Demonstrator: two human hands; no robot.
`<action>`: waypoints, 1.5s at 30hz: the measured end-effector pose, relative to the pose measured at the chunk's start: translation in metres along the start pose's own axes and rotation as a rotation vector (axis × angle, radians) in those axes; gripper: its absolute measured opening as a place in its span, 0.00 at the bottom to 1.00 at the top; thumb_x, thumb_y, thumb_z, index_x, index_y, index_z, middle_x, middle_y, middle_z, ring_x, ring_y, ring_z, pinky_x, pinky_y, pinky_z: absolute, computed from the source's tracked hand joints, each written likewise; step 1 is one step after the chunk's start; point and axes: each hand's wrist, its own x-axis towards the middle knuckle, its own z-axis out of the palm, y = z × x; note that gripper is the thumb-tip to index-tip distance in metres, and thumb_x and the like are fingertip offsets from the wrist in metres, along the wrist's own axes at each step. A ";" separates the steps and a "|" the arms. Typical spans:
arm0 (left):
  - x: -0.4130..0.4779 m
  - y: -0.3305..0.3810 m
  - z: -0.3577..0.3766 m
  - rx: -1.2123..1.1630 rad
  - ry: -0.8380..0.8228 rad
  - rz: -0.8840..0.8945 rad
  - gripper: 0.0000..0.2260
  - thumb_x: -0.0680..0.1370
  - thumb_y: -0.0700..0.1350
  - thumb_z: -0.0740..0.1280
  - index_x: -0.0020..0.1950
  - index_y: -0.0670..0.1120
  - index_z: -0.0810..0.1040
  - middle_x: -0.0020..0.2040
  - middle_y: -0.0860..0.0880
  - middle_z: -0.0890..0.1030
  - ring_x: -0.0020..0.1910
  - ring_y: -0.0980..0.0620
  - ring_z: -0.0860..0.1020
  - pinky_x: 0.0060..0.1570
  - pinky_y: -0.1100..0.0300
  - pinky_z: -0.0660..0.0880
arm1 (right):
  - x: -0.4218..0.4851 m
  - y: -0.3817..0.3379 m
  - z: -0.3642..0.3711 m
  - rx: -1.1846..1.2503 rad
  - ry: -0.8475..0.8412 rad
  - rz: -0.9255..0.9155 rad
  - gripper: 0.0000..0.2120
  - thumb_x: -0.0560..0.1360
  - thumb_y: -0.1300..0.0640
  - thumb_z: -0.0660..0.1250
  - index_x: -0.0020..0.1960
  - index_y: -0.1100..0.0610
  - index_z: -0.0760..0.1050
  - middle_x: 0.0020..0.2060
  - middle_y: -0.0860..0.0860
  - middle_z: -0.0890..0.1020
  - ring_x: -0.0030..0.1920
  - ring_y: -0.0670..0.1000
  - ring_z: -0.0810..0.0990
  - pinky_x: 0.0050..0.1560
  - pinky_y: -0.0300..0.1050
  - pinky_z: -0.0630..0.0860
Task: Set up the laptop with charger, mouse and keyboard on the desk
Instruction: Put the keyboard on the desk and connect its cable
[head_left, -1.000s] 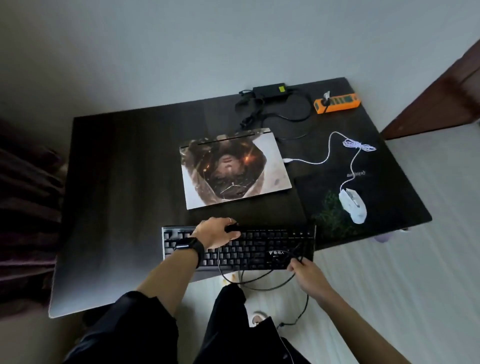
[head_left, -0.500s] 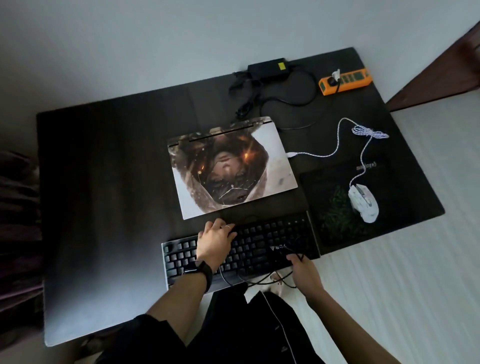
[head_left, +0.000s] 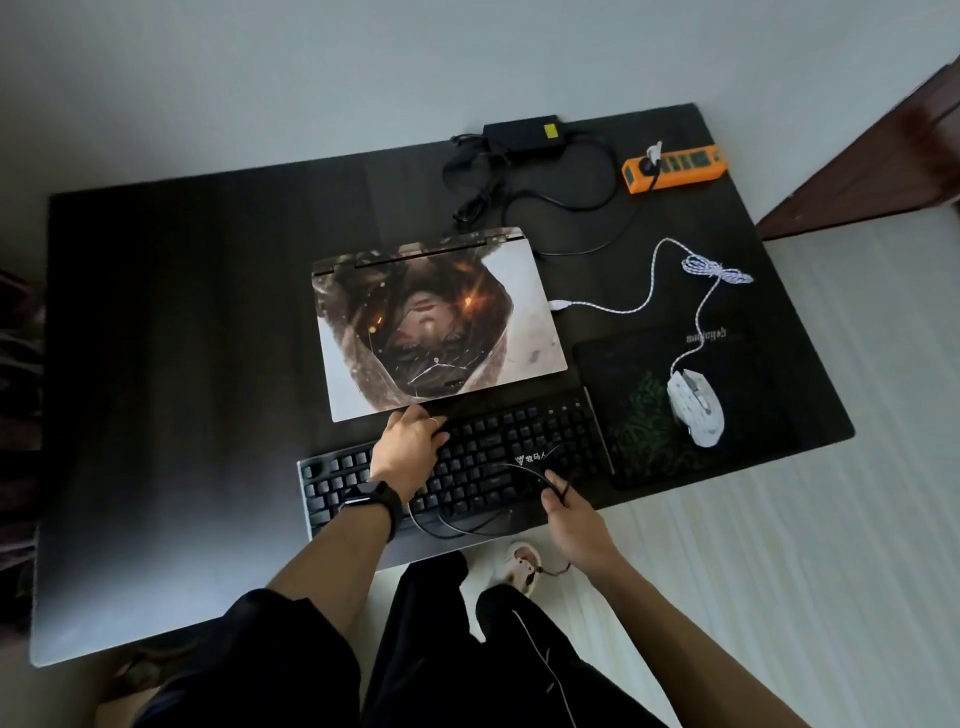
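A dark desk (head_left: 171, 364) is filling most of the view, standing against a pale wall. A closed laptop (head_left: 436, 325) with a printed picture on its lid is lying near the middle of it. Just in front of the laptop, a black keyboard (head_left: 498, 457) is sitting at the desk's near edge, slightly tilted. Beside the keyboard on the right, a dark mouse pad (head_left: 649, 415) is carrying a white mouse (head_left: 695, 408), whose braided white cable (head_left: 670, 270) is trailing back toward the laptop's right side. At the far edge, a black charger (head_left: 522, 136) is lying near an orange power strip (head_left: 675, 169). The left hand (head_left: 410, 449) is resting spread over the keyboard's far edge, its fingers curling there. The right hand (head_left: 569, 514) is pinching the keyboard's thin black cord (head_left: 457, 525), which is looping over the keys.
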 end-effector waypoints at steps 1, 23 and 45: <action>-0.001 0.001 0.001 0.004 0.006 0.000 0.14 0.81 0.49 0.64 0.66 0.49 0.79 0.59 0.47 0.76 0.60 0.44 0.71 0.57 0.47 0.75 | 0.001 0.001 0.001 0.000 -0.030 -0.003 0.21 0.85 0.49 0.54 0.78 0.45 0.63 0.55 0.46 0.76 0.50 0.49 0.77 0.54 0.42 0.67; -0.024 0.024 0.003 -0.040 0.071 -0.132 0.22 0.81 0.50 0.64 0.75 0.48 0.69 0.69 0.45 0.70 0.68 0.43 0.68 0.63 0.46 0.73 | -0.010 0.008 -0.002 -0.091 -0.036 -0.078 0.17 0.84 0.47 0.54 0.66 0.54 0.74 0.60 0.49 0.82 0.62 0.55 0.78 0.65 0.51 0.71; -0.226 -0.034 -0.078 -0.355 0.268 -0.235 0.11 0.80 0.59 0.63 0.52 0.54 0.80 0.43 0.55 0.83 0.46 0.51 0.81 0.45 0.57 0.76 | -0.104 -0.130 0.081 0.593 -0.513 0.123 0.15 0.83 0.53 0.58 0.41 0.58 0.75 0.38 0.53 0.83 0.28 0.47 0.82 0.19 0.32 0.62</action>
